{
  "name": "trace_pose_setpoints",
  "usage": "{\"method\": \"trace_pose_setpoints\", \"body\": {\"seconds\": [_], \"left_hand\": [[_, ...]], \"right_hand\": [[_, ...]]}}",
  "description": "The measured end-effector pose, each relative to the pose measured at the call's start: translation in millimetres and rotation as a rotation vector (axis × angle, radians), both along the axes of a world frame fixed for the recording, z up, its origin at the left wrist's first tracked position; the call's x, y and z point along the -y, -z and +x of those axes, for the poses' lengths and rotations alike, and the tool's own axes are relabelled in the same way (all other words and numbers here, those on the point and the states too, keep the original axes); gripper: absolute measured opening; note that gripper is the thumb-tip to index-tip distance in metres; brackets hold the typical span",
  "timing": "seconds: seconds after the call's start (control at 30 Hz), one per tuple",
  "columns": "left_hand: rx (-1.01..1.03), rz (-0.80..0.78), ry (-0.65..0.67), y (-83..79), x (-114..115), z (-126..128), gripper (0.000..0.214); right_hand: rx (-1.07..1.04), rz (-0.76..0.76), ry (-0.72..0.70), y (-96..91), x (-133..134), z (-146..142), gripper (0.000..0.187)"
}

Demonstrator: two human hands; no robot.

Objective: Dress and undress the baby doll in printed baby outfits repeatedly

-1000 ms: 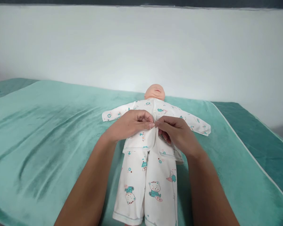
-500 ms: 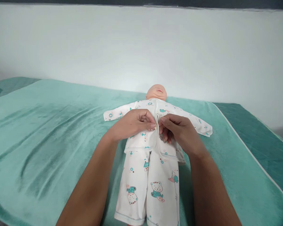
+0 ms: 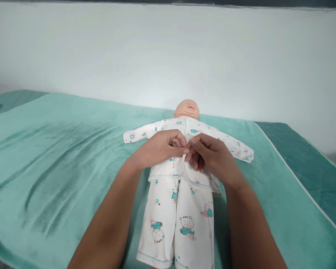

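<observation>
A baby doll (image 3: 187,108) lies on its back, dressed in a white printed jacket (image 3: 168,172) and matching trousers (image 3: 194,205). Over the front opening of the jacket, my left hand (image 3: 166,147) pinches one edge between thumb and forefinger. My right hand (image 3: 208,151) is closed on the other edge, its fingertips meeting those of the left. The fastening between the fingertips is mostly hidden. Below the hands the jacket's front edges hang slightly apart, the right flap curving outward. Both sleeves are stretched out sideways.
A light green plush blanket (image 3: 72,149) with soft creases lies under the doll. Darker green cloth (image 3: 305,160) shows at the right. Behind the doll's head rises a white wall (image 3: 168,52).
My two hands have come together, so the jacket edges now meet at the fingertips. The left fingertips have shifted slightly right. The doll stays in place.
</observation>
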State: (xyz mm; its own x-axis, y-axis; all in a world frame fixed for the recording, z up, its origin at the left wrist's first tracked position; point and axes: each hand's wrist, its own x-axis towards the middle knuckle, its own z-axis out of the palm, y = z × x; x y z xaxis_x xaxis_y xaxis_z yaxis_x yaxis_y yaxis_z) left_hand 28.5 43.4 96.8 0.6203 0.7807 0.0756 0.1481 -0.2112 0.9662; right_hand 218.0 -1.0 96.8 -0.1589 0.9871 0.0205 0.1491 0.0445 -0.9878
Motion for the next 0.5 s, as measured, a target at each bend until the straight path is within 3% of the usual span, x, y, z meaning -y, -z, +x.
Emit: {"method": "trace_pose_setpoints", "body": {"seconds": [0.33,0.5], "left_hand": [[0.145,-0.070,0.066,-0.7,0.6,0.9,0.010],[0.020,-0.080,0.139,-1.3,-2.1,-5.4,0.013]], "right_hand": [[0.011,-0.010,0.011,-1.1,1.6,-2.9,0.028],[-0.006,-0.014,0.022,-0.7,0.6,-1.0,0.028]]}}
